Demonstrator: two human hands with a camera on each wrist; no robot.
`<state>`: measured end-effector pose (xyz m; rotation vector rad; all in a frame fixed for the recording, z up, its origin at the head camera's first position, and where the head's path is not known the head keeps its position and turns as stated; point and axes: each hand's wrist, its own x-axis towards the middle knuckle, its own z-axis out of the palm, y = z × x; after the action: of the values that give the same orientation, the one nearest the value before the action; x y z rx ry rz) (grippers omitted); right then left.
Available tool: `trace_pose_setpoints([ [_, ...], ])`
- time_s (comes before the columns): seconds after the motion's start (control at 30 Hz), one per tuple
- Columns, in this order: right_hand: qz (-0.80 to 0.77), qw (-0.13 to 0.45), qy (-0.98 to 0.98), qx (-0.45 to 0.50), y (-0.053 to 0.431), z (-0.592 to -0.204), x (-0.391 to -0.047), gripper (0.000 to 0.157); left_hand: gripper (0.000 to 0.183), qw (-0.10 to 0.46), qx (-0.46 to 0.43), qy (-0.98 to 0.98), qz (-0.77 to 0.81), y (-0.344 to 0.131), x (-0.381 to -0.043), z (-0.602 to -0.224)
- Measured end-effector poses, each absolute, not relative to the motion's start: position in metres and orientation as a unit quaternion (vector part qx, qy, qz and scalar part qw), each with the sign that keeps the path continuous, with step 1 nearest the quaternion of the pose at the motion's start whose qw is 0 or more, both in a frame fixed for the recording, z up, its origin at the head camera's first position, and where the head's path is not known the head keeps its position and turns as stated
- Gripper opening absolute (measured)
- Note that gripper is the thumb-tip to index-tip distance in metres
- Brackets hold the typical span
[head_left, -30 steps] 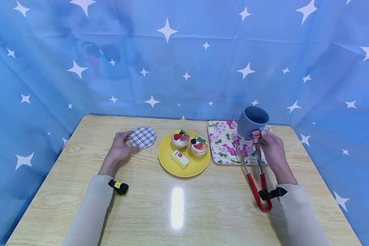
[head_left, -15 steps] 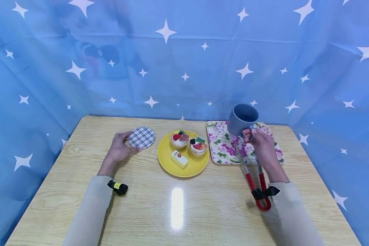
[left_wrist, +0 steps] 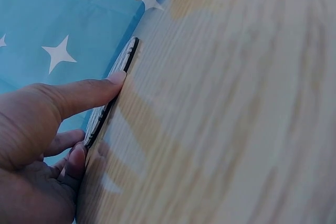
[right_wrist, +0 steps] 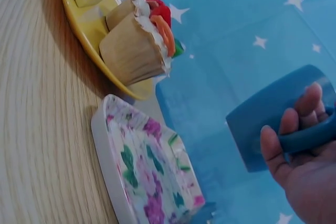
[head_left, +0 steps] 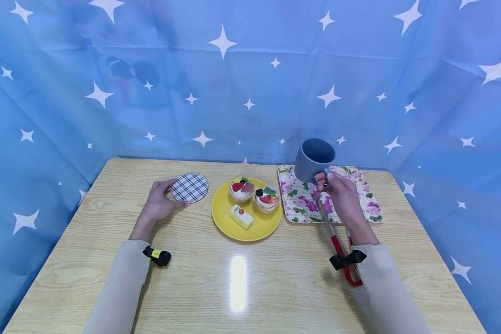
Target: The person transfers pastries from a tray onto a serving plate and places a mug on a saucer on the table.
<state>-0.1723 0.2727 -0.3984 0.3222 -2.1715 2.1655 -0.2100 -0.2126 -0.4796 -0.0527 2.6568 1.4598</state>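
My left hand (head_left: 157,202) grips a round checked coaster (head_left: 189,188) at the left of the table, thumb on its near edge and fingers at its left side. Seen from the left wrist, the coaster (left_wrist: 113,90) shows a thin dark edge, close over the wood. By its handle, my right hand (head_left: 342,192) holds a blue-grey mug (head_left: 311,164), raised over the left part of the floral tray (head_left: 292,204). The mug (right_wrist: 262,114) is upright with its mouth up and apart from the tray in the right wrist view.
Between the hands stands a yellow plate (head_left: 225,220) with two fruit-topped cupcakes (head_left: 266,199) and a small cake slice (head_left: 241,216). Red-handled tongs (head_left: 336,243) lean on the tray's front edge, partly beneath my right forearm. A starry blue curtain (head_left: 250,125) rises behind the table.
My right hand has carried the mug leftward over the tray, toward the yellow plate, uncovering the tray's right end. The left hand stays on the coaster; the head view has shifted slightly.
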Motion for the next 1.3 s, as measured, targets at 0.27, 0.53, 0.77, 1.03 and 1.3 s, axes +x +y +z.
trace_pose_setpoints([
  [0.27, 0.694, 0.02, -0.712, 0.103, 0.258, -0.395, -0.173, 0.052, 0.095, 0.058, -0.016, 0.876, 0.479, -0.212, -0.21, -0.48],
  [0.53, 0.662, 0.009, -0.746, 0.067, 0.241, -0.391, -0.176, 0.053, 0.094, 0.058, -0.013, 0.875, 0.481, -0.214, -0.21, -0.478],
  [0.77, 0.685, -0.005, -0.725, 0.078, 0.227, -0.387, -0.178, 0.051, 0.095, 0.058, -0.014, 0.876, 0.479, -0.215, -0.21, -0.479],
  [1.03, 0.696, -0.005, -0.711, 0.099, 0.216, -0.385, -0.181, 0.048, 0.095, 0.06, -0.016, 0.875, 0.48, -0.214, -0.211, -0.48],
  [1.3, 0.698, -0.002, -0.707, 0.11, 0.2, -0.382, -0.183, 0.049, 0.096, 0.052, -0.015, 0.874, 0.483, -0.214, -0.209, -0.481],
])
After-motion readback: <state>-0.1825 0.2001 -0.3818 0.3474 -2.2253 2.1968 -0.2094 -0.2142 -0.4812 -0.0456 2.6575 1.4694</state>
